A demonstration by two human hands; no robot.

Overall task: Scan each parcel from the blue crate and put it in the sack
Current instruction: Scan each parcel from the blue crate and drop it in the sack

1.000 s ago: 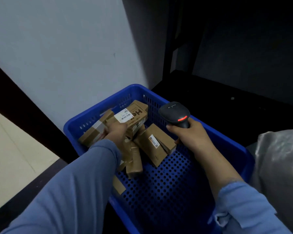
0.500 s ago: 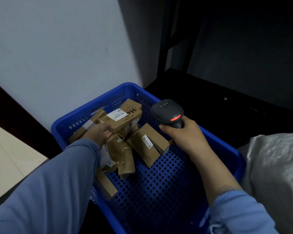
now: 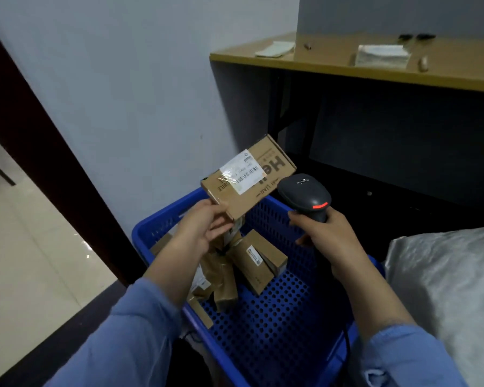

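My left hand [image 3: 204,229] grips the near corner of a flat cardboard parcel [image 3: 266,191] with a white barcode label, held up above the blue crate [image 3: 266,325]. My right hand [image 3: 323,236] grips the handle of a black barcode scanner [image 3: 305,195], whose head sits just right of the parcel and shows a red light. Several more brown parcels [image 3: 256,259] lie in the far left part of the crate. The grey sack [image 3: 447,283] bulges at the right edge, beside the crate.
A wooden shelf [image 3: 333,67] with plastic packets and small items runs across the upper right, with dark space beneath it. A pale wall stands behind the crate. A dark door frame and tiled floor are at the left.
My left hand has lifted the labelled parcel out of the crate and up towards the scanner. My view has tilted upward, bringing the wooden shelf into sight.
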